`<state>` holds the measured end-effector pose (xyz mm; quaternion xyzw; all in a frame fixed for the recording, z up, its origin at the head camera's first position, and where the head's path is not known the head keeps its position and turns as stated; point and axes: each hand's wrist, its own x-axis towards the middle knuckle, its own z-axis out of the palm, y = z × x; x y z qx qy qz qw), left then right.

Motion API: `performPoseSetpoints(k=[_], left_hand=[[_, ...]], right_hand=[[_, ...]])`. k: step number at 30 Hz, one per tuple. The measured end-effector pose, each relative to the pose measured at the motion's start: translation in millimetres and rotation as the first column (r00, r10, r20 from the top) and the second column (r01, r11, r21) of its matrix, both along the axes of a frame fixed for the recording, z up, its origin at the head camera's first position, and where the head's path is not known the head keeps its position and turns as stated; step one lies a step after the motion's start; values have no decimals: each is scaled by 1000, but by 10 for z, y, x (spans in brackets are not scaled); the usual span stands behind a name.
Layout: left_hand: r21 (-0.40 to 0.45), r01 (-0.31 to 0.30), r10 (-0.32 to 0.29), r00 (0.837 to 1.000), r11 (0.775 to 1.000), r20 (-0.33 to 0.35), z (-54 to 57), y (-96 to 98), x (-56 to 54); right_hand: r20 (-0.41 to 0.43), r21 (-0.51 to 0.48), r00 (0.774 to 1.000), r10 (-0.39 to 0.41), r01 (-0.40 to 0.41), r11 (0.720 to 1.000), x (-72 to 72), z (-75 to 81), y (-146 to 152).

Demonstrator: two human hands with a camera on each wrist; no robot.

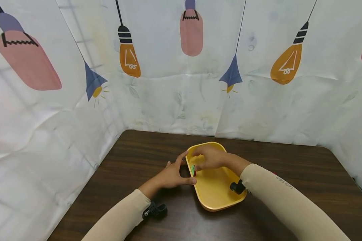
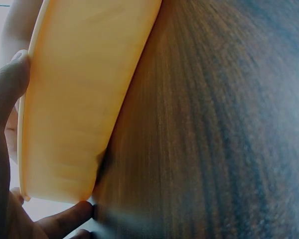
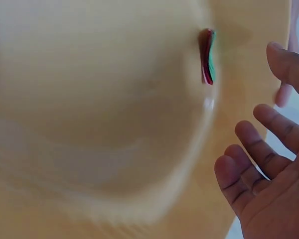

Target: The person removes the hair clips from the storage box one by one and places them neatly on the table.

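Note:
A yellow plastic tray [image 1: 214, 192] with raised walls and rounded corners stands on the dark wooden table. My left hand [image 1: 172, 175] holds its left side, thumb on the rim and fingers farther along the wall. In the left wrist view, a fingertip [image 2: 82, 211] reaches the tray's far lower corner. Over the tray's inside is my right hand [image 1: 211, 157], its fingers loosely bent and apart. A small, thin red and green piece [image 3: 208, 57] lies against the tray's inner wall, close to the right fingertips. Nothing shows between the right thumb and fingers.
The dark wood-grain table [image 1: 132, 150] extends around the tray. A white curtain [image 1: 169, 100] printed with lamps hangs behind and at the sides. Black wrist devices [image 1: 155, 210] sit at both sleeves. Something small and red [image 1: 275, 173] peeks out behind the right sleeve.

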<state>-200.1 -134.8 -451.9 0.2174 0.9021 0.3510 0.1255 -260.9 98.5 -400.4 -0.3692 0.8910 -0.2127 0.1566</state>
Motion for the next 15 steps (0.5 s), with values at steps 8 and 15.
performPoseSetpoints(k=[8,15], left_hand=[[-3,4,-4,1000,1000,-6,1,4,3],[0,9,-9,1000,1000,-12,-3,-3,6]], right_hand=[[-8,50,1000,6,-6,999,14,-114,-43],[-34,67,999,24,-22,998,30,-206,-71]])
